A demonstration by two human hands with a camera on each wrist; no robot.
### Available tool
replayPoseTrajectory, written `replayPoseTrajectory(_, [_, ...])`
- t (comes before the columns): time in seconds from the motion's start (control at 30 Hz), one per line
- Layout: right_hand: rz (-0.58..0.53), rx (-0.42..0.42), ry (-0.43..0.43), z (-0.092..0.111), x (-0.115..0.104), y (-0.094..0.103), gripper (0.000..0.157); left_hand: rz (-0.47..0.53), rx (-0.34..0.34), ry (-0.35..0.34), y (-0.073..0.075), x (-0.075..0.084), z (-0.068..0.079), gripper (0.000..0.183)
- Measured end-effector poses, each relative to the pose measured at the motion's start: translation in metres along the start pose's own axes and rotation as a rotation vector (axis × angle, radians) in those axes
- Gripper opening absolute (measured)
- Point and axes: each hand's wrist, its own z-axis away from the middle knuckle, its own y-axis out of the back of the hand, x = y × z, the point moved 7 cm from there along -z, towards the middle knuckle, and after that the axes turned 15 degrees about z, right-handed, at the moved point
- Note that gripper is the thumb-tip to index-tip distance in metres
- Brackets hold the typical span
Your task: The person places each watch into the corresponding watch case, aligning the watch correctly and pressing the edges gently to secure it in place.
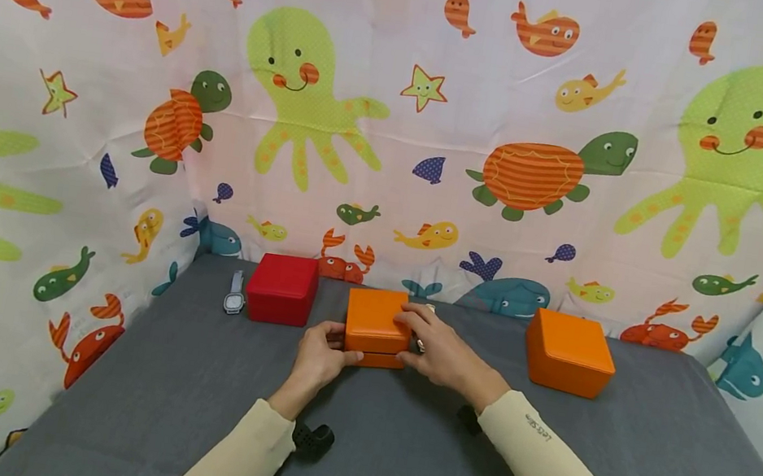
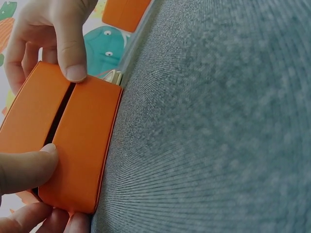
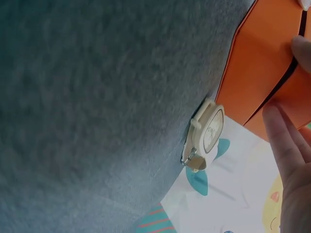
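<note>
a grey table surface [image 1: 391,470] fills the lower half of the head view, walled in by a sea-creature printed cloth [image 1: 401,109] that covers the upper half and both sides.

just below the middle of the head view sits the middle orange box [image 1: 374,323], resting flat on the grey surface near the back edge. its long axis runs away from the viewer toward the cloth, and its front face points down-frame at the person. a dark seam between lid and base shows in the left wrist view, running up the box [image 2: 73,141] from lower left to upper middle.

the left hand [image 1: 319,356] is at the box's lower left corner, fingers curled round it, thumb [image 2: 26,167] pressed on the seam near the base. the right hand [image 1: 441,354] comes in from the right, fingers laid over the lid's top right edge and bent down on it; in the left wrist view its thumb tip [image 2: 73,68] sits on the lid beside the seam. so the box lies between the two hands, gripped by both.

a second orange box [image 1: 567,352] stands well apart at the right, a red box [image 1: 282,289] near on the left. a grey wristwatch [image 1: 235,297] lies just left of the red box. a cream watch [image 3: 206,136] lies just behind the held box, against the cloth.
</note>
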Motion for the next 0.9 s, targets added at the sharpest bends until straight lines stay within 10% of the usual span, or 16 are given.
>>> replayPoseTrajectory(0.9, [0.03,-0.128,0.051,-0.024,0.004,0.019,0.043,0.02,-0.016,0.037,0.0,-0.001,0.0,0.05])
